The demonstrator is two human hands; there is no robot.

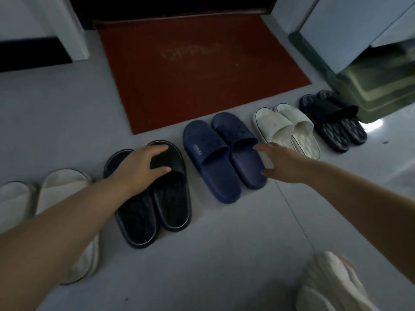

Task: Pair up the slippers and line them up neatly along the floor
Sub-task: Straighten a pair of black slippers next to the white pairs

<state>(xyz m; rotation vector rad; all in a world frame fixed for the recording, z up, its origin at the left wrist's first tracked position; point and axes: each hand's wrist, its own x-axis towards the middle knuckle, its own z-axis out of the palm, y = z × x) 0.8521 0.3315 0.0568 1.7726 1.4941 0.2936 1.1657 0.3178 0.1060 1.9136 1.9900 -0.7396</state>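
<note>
Head view: five pairs of slippers sit in a row on the grey floor [213,254] along a red mat [202,70]. The left hand [139,169] grips the strap of a black slipper [170,187] (its mate touching it). The right hand [280,162], fingers spread and empty, hovers just beside the blue pair [215,158]
</note>
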